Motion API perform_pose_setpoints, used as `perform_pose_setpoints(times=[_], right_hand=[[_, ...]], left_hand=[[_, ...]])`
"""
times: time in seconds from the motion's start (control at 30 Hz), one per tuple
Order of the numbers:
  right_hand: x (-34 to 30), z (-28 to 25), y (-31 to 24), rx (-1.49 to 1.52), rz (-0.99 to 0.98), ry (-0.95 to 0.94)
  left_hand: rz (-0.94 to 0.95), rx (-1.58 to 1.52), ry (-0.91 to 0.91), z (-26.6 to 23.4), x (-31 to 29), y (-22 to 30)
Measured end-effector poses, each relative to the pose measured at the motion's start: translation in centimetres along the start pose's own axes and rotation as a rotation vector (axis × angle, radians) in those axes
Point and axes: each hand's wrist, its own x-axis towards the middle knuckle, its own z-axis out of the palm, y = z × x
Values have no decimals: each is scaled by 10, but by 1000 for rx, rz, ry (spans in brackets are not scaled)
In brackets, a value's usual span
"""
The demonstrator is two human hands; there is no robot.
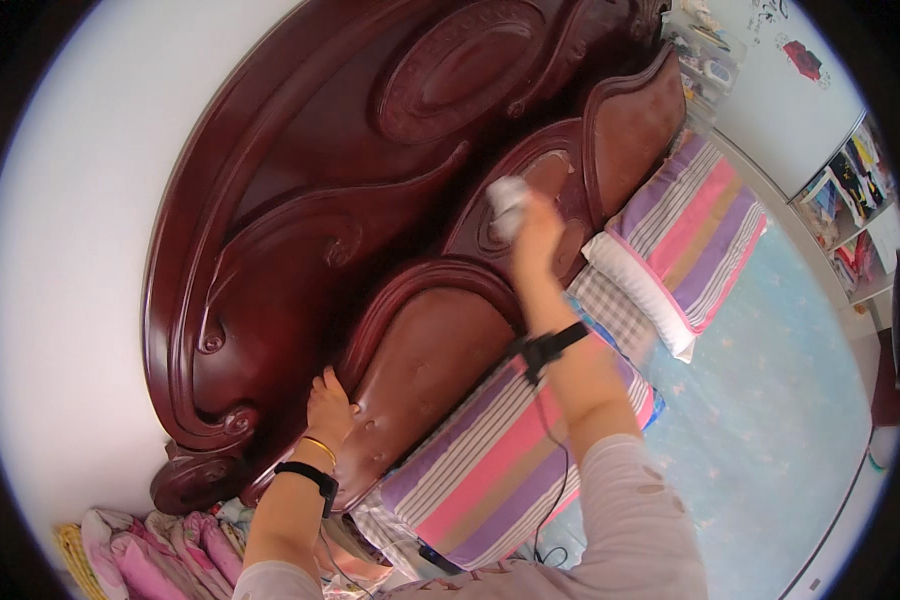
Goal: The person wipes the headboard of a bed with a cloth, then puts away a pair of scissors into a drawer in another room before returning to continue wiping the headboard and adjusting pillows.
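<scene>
A large carved dark-red wooden headboard [310, 200] fills the middle of the view. My right hand [536, 232] is stretched out and presses a white cloth [507, 200] against a carved panel of the headboard. My left hand [330, 402] rests flat on the rim of a padded brown panel [420, 370] at the headboard's lower left, holding nothing. Both wrists wear black bands, and the left also has a thin gold bangle.
Two striped pink, purple and white pillows [690, 225] [500, 465] lean against the headboard on a light-blue bed sheet [770, 400]. Folded pink bedding [140, 550] lies at the lower left. Shelves with assorted items [850, 200] stand at the right.
</scene>
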Motion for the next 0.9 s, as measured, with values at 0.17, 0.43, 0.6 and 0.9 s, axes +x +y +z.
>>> perform_pose_setpoints(times=[0.17,0.43,0.6,0.9], right_hand=[[155,-31,-8,-458,-155,85],[142,2,18,-990,-574,151],[32,25,18,-857,-793,32],[-75,-28,33,-730,-522,-311]], left_hand=[[-22,11,-82,-11,-3,9],[43,-26,-36,-3,2,8],[46,-25,-29,-5,5,9],[10,-38,35,0,3,-1]])
